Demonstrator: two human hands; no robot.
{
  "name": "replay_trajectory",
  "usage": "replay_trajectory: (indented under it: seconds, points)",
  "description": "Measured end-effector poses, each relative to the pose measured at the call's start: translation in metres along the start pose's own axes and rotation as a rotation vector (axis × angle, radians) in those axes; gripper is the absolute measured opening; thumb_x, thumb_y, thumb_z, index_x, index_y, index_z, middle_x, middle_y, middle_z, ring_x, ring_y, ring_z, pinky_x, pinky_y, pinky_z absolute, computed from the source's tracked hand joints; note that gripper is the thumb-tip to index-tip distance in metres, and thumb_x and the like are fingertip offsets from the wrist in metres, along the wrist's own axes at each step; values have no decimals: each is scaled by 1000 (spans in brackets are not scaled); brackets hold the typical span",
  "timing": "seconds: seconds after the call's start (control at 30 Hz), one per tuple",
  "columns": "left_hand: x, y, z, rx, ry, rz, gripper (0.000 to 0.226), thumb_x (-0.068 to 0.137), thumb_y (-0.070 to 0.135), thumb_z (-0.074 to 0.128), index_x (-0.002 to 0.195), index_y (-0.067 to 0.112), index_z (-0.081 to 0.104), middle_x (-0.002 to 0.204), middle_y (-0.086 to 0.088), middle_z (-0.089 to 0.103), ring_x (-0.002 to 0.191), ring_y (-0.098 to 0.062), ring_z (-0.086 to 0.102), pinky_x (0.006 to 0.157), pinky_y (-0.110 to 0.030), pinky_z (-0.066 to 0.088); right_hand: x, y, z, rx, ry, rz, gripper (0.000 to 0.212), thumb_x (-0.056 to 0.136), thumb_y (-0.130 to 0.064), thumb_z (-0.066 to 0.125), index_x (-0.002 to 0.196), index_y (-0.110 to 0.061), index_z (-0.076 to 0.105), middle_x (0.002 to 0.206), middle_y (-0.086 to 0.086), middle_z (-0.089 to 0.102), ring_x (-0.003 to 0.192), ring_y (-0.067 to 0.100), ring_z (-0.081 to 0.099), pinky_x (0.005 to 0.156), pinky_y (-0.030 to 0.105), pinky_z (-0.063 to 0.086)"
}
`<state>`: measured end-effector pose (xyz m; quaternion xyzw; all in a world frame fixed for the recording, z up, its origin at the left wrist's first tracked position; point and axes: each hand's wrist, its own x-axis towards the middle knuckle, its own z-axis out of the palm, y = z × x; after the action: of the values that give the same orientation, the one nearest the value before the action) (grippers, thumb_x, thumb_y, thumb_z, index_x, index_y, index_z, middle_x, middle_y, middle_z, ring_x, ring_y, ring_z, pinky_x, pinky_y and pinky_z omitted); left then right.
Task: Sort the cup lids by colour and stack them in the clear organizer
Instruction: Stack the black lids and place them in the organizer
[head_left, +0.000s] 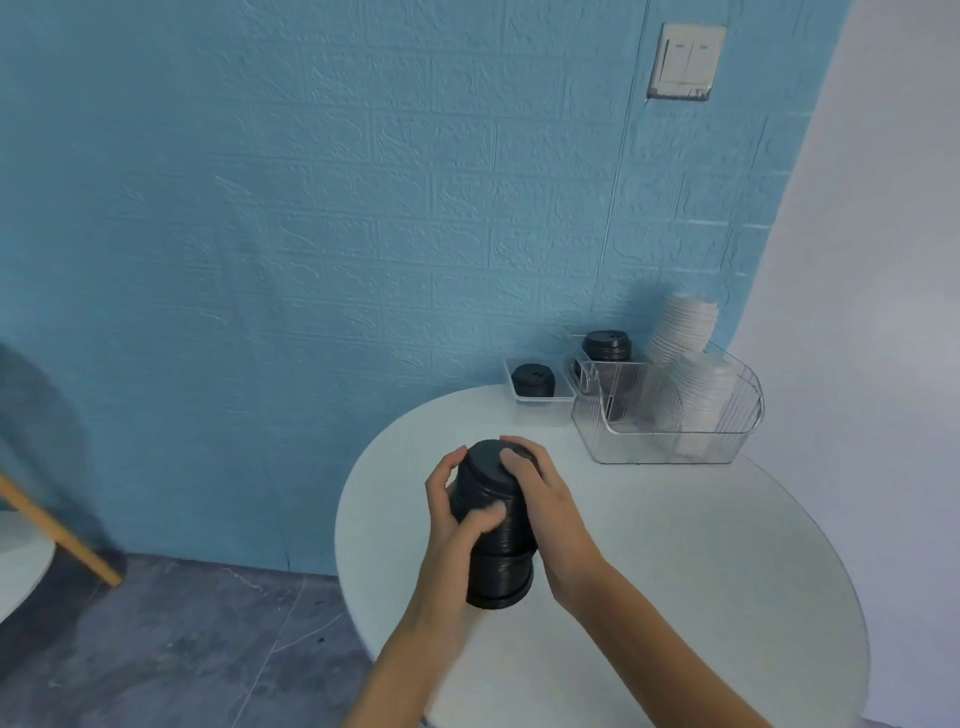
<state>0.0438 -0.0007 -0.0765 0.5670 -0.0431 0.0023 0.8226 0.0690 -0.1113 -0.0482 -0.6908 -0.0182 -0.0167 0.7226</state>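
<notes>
While both hands grip it from opposite sides, a tall stack of black lids (493, 525) stands just below the centre of the frame on the round white table (675, 571). The left hand (457, 512) wraps the left flank of the stack, its thumb curled across the front of the ribbed rims. The right hand (540, 493) wraps the right flank, its fingers curled over the top lid. Whether the base of the stack touches the tabletop cannot be determined; the lower lids show below both hands.

At the centre right of the frame, the clear organizer (670, 410) sits on the far side of the table, well apart from the held stack. Its right compartment holds a tilted stack of white lids (691, 364), which leans to the right and rises above the rim. Its rear left compartment holds a short stack of black lids (607, 345).

Just to the left of the organizer, a shallow clear tray (540, 397) lies on the table edge next to the blue brick-pattern wall (311, 208). A small pile of black lids (533, 381) rests in the tray.

At the upper right of the frame, a white wall switch (685, 61) is mounted on the blue wall. At the lower left, a wooden leg (57, 535) slopes down to the grey floor (182, 649).
</notes>
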Motion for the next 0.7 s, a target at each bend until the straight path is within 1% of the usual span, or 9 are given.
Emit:
replay_trajectory:
  seconds: [0.07,0.13,0.17,0.27,0.33,0.4,0.5,0.57,0.7]
  points:
    - [6,4,7,-103,78,-47,48,80,41,74,125,46,59,121,5,72,110,-19,71,98,-46,54,1,2,2,28,20,6,19,103,-35,54,119,-34,65,116,-9,70,97,-1,68,76,14,52]
    - [13,8,15,-103,148,-71,49,79,59,74,123,40,64,119,3,73,110,-20,71,103,-49,53,1,3,5,19,47,-2,22,104,-43,49,120,-38,62,114,-15,68,93,-10,66,73,8,49]
    - [16,9,18,-81,186,-87,54,75,68,72,119,39,67,116,4,75,108,-20,72,102,-50,53,1,3,7,25,58,7,24,104,-48,45,122,-41,61,115,-17,68,95,-10,65,77,10,50]
    - [24,7,23,9,295,-123,57,65,81,66,108,43,70,103,10,77,101,-20,74,98,-51,55,3,9,11,67,69,67,41,95,-65,43,127,-44,60,122,-12,70,112,6,66,103,35,51]
    - [27,9,26,61,326,-136,48,65,79,65,100,47,70,96,15,76,100,-19,73,100,-51,53,4,10,12,105,58,97,60,83,-74,44,129,-39,61,123,-7,71,115,13,67,107,44,49]
    - [27,10,27,70,344,-138,39,69,72,65,96,45,71,92,15,76,98,-18,72,98,-48,54,4,11,11,128,57,120,65,79,-76,46,130,-37,61,123,-5,72,115,15,68,107,45,50]
    - [26,10,28,70,366,-122,28,83,62,63,98,40,71,96,11,75,98,-18,71,96,-46,56,1,11,11,163,58,141,54,84,-69,49,127,-39,63,121,-6,73,112,15,70,103,44,53]
    - [24,8,29,78,379,-112,28,85,63,60,97,40,70,97,10,74,96,-17,71,96,-47,55,-2,12,12,186,74,150,42,91,-62,51,123,-39,65,118,-6,74,108,15,71,99,41,56]
    - [25,9,34,92,427,-111,41,67,77,53,90,47,68,95,12,74,97,-20,70,99,-52,52,-8,5,15,209,112,126,28,100,-50,50,119,-37,66,110,-8,75,99,10,73,83,30,57]
